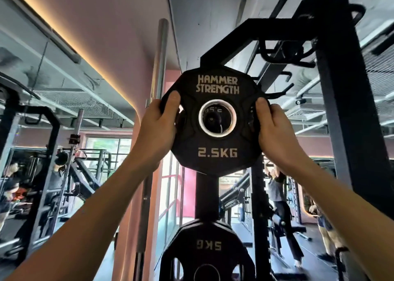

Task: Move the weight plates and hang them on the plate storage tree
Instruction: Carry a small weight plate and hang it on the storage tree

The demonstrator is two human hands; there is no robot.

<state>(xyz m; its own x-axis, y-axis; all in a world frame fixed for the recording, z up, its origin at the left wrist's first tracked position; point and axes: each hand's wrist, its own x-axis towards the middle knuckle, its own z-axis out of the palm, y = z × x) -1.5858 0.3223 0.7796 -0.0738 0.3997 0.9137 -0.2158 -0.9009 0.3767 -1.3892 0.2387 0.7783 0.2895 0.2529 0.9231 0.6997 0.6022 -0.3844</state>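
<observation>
We've got the 2.5KG plate (217, 120) mid-frame, left hand (157, 127) and right hand (275, 129) gripping opposite edges, thumbs on its face. 5KG plate (204, 251) hangs on the storage tree (206, 195) at bottom centre

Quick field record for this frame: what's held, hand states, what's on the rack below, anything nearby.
held: 2.5 kg Hammer Strength plate, upright, label facing camera
left hand: grips the plate's left edge
right hand: grips the plate's right edge
plate hole: another plate visible through it
below: 5 kg plate on the rack, label upside down
beside: upright barbell left of the plate
</observation>
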